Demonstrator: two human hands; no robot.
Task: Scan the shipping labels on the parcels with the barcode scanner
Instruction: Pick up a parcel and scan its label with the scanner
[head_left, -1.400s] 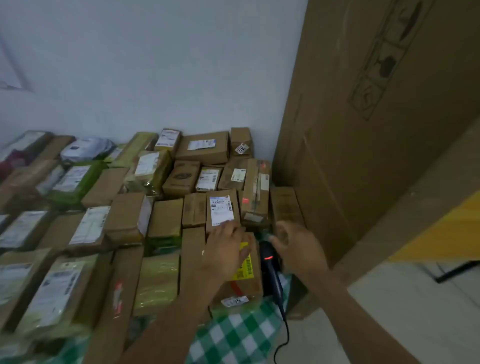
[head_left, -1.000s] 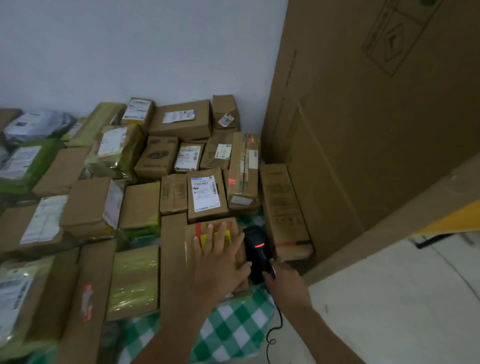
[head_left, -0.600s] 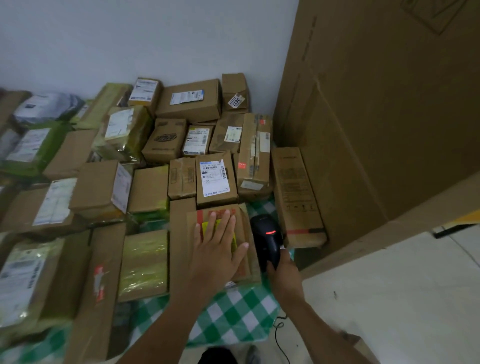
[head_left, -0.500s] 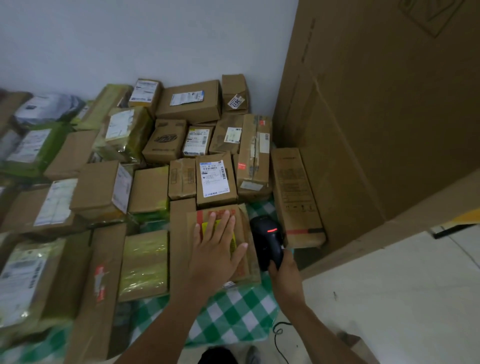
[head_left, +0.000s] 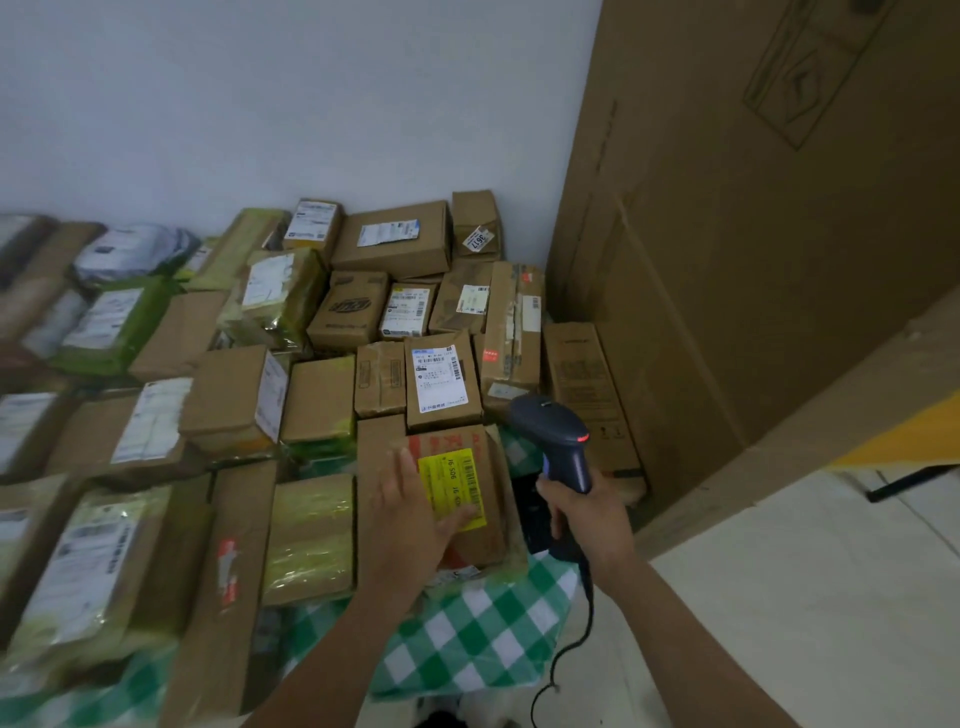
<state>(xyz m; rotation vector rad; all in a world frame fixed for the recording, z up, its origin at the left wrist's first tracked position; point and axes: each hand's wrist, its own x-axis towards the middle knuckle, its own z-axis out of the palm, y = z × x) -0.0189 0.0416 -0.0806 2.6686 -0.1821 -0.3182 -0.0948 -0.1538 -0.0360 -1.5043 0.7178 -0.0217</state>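
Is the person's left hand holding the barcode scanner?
No, the right hand grips the barcode scanner, while the left hand rests on the yellow-labelled parcel.

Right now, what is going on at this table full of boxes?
A person is busy with scanning. The right hand grips a barcode scanner by its handle, beside the nearest parcel. The left hand lies flat on that parcel, thumb on its yellow label. Other parcels cover the checked cloth.
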